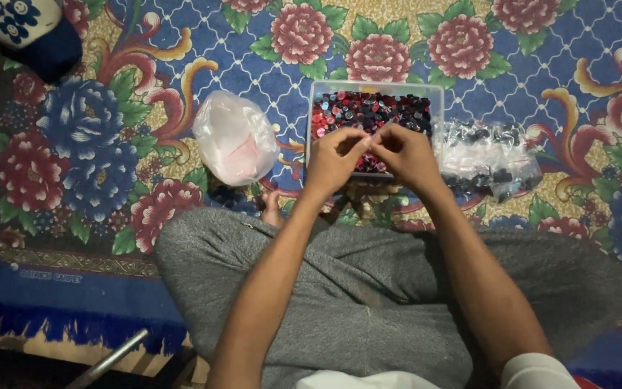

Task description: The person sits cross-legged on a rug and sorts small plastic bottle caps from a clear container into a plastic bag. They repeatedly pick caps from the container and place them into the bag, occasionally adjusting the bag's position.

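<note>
My left hand [335, 157] and my right hand [404, 153] meet fingertip to fingertip just above the near edge of a clear plastic tub [437, 92]. The tub is full of small red and dark round pieces [368, 109]. Both hands have their fingers pinched together over something tiny between them; it is too small to make out. My forearms reach forward over my crossed legs in grey trousers [368, 288].
A crumpled pinkish-white plastic bag [233, 138] lies left of the tub. A clear bag of dark pieces [487, 158] lies to its right. A patterned floral carpet [73, 144] covers the floor. A blue-and-white cap [34, 32] sits at the top left. A metal bar [106, 360] shows at the bottom left.
</note>
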